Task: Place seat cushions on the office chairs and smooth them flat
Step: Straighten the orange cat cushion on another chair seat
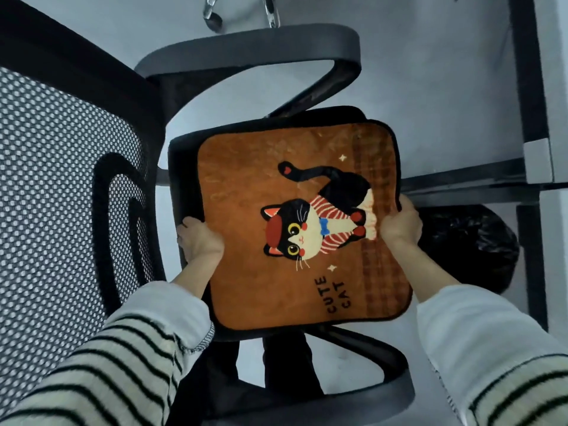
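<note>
From the head camera, looking straight down, an orange-brown seat cushion (295,222) with a cartoon cat and the words "CUTE CAT" lies over the black seat (184,155) of an office chair (76,167). The cushion sits turned a little against the seat, so that a strip of the seat shows along the cushion's left and upper edges, while its right side reaches out past the seat edge.

The left hand (199,239) grips the cushion's left edge, its fingers curled down around the edge and tucked out of sight between cushion and seat. The right hand (401,224) grips the right edge, its fingers curled under the cushion; only the back of the hand and the thumb side show. Both arms wear cream sleeves with dark stripes.

The chair's mesh backrest (52,192) fills the left of the view. One grey armrest (261,47) curves above the seat and another (353,392) below it. A black bin bag (473,241) sits on the pale floor just right of the right hand, beside dark desk legs (527,72).
</note>
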A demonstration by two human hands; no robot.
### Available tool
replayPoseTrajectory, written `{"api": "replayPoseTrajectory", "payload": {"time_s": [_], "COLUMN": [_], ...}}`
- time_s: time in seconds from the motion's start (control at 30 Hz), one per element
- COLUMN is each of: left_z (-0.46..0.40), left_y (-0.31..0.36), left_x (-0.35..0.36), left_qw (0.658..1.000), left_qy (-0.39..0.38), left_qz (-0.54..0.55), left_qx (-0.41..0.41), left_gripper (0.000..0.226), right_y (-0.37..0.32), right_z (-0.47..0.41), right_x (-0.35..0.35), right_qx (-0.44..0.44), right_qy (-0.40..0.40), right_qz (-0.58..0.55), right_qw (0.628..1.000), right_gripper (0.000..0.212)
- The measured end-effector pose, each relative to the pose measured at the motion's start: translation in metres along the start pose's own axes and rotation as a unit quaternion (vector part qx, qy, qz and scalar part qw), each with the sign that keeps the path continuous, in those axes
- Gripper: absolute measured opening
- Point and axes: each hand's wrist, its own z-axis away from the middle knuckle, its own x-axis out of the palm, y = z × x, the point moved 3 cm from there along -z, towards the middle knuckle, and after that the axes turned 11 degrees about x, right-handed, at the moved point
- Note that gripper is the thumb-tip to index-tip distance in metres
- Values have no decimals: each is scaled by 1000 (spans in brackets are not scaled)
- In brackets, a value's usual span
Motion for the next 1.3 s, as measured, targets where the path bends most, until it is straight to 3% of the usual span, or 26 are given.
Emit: {"api": "replayPoseTrajectory", "payload": {"time_s": [0.17,0.27,0.4,0.57,0.8,1.3], "left_z": [-9,-10,-11,-3,-2,2], "left_y": [-2,-3,-6,-10,-11,-14], "left_x": [-5,-7,-5,4,5,0], "left_qw": [994,991,993,998,999,998], "left_qy": [35,46,52,0,-5,59], "left_qz": [49,58,36,-20,-15,13], "left_qx": [-90,-114,-97,-61,-32,1], "left_gripper": [49,47,45,58,62,61], "right_y": [-9,-10,-8,-6,-13,-10], "right_z": [5,5,0,-4,2,-11], "right_x": [8,11,12,13,11,16], "right_qx": [-5,7,15,19,4,-10], "right_qy": [-63,-70,-76,-84,-94,-121], "right_qz": [-65,-88,-101,-107,-128,-153], "right_qw": [996,994,992,990,987,981], "right_gripper": [36,38,40,48,52,51]}}
